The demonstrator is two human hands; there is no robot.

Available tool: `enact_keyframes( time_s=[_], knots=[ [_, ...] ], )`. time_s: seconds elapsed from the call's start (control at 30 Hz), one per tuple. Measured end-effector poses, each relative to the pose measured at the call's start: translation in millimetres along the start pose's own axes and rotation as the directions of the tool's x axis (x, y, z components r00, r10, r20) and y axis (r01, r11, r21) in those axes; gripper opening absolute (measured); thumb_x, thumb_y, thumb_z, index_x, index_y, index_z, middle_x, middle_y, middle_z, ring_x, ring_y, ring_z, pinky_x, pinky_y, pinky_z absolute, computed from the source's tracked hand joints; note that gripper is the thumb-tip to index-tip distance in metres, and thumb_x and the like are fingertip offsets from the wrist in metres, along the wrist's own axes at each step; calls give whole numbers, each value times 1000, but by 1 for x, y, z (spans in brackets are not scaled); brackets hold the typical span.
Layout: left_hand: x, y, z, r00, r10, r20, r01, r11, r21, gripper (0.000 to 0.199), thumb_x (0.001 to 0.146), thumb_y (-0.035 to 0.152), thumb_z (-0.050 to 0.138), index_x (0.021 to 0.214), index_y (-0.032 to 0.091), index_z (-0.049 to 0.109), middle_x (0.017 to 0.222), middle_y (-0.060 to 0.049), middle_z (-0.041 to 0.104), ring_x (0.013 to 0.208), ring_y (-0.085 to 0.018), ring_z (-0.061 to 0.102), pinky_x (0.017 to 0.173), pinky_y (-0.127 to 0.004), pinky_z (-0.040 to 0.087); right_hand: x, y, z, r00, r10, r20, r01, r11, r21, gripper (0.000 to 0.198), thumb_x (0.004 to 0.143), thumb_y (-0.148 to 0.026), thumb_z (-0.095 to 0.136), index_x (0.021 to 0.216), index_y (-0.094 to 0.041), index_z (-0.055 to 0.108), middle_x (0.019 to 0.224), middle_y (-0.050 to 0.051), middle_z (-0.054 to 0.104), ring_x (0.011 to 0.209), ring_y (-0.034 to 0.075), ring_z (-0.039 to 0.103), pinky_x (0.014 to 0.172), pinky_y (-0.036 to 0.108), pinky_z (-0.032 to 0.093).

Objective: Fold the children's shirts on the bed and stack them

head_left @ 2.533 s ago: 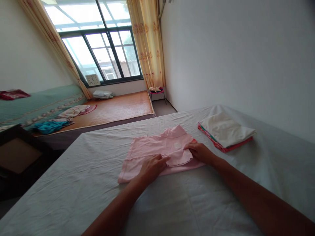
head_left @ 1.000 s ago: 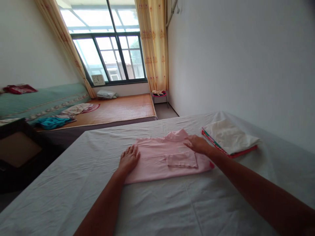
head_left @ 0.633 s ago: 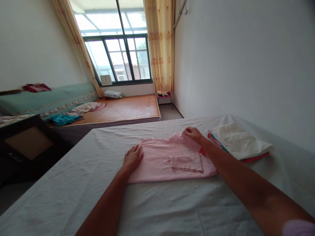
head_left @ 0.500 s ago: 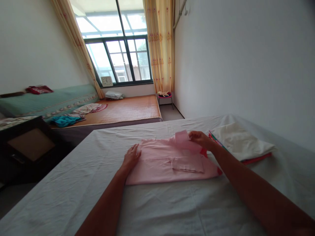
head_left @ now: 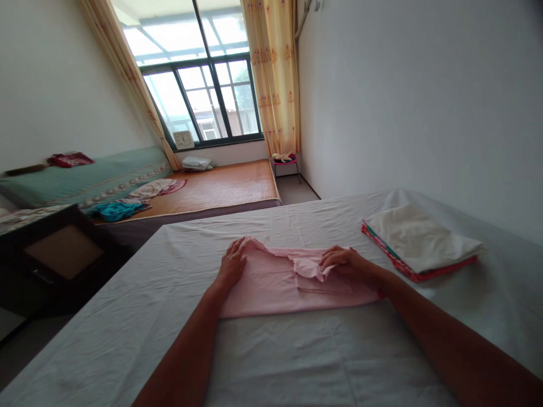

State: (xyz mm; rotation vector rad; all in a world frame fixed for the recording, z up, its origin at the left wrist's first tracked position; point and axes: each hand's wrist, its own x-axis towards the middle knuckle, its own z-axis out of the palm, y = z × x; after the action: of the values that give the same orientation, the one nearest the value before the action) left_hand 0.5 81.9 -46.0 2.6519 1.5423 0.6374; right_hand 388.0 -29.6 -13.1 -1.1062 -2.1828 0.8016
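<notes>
A pink shirt [head_left: 263, 285] lies folded on the white sheet in front of me, a sleeve-like flap across its right half. My left hand [head_left: 232, 264] is at its far left corner, fingers closed on the edge, where the cloth rises a little. Over the right part, my right hand [head_left: 344, 264] has its fingers curled on a bunched fold of the same cloth. A bit of red trim shows at the shirt's right end beside my right wrist. The fingertips of both hands are partly hidden.
A folded stack of cloth [head_left: 424, 240], white on top with red edges, lies to the right on the white sheet [head_left: 182, 265]. Beyond stand a bed with a brown mat [head_left: 229, 183], a dark cabinet [head_left: 63, 249] at left and a small stool [head_left: 286, 161].
My right hand has drawn the lifted pink cloth down toward me onto the shirt. My left hand has slid up to the far corner, and the far edge now folds inward.
</notes>
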Motion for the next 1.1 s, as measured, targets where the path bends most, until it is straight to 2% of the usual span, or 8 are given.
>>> enact_keyframes(
  time_s=[0.2,0.47,0.57,0.67,0.77,0.87,0.97,1.1],
  knots=[
    [0,18,-9,993,114,24,-115,990,77,64,82,9,39,143,25,34,151,0,30,142,-21,16,114,-43,20,-12,-8,-16,989,59,133,-102,935,341,41,79,-52,59,95,-17,73,103,11,71,113,26,57,98,41,41],
    [1,38,-12,947,270,171,-282,959,44,89,65,-8,33,143,34,33,146,6,40,142,-17,14,115,-45,10,-16,-12,-26,957,111,268,-205,914,351,41,77,-52,62,95,-17,74,104,12,71,117,28,55,101,42,38],
    [5,57,-13,911,347,223,-355,935,-3,84,68,-7,34,141,34,36,137,3,51,140,-16,20,116,-43,10,-15,-14,-27,939,110,327,-215,929,303,38,77,-50,63,95,-18,75,104,10,71,117,27,54,102,41,37],
    [7,67,-18,898,367,242,-377,926,-7,65,75,-1,38,128,34,53,115,-3,61,128,-18,39,116,-43,10,-17,-14,-27,943,116,312,-208,936,283,38,76,-50,64,94,-19,75,101,9,71,112,26,57,101,41,38],
    [6,58,-27,927,310,211,-327,944,51,44,78,5,42,103,31,66,98,-4,61,111,-20,50,114,-49,9,-20,-8,-27,966,184,181,-236,916,326,42,77,-52,62,96,-16,73,99,10,71,102,25,61,94,39,43],
    [3,38,-37,967,225,118,-241,959,148,30,74,8,48,90,27,65,105,-5,59,114,-24,48,112,-54,9,-18,6,-24,954,281,-102,-226,903,366,43,79,-53,60,97,-16,70,97,9,70,97,25,61,88,39,46],
    [2,24,-45,987,160,12,-159,969,188,23,72,10,51,87,24,61,118,-5,58,124,-27,42,111,-53,11,-11,20,-17,877,321,-358,-163,899,407,42,79,-55,58,98,-19,68,91,5,70,89,23,62,84,39,48],
    [7,22,-50,993,-27,-112,38,995,96,26,76,13,48,97,22,60,101,-5,65,104,-23,56,105,-43,31,-3,22,-15,759,311,-573,-101,924,368,40,79,-52,57,103,-21,67,95,4,69,91,23,61,82,37,49]
  ],
)
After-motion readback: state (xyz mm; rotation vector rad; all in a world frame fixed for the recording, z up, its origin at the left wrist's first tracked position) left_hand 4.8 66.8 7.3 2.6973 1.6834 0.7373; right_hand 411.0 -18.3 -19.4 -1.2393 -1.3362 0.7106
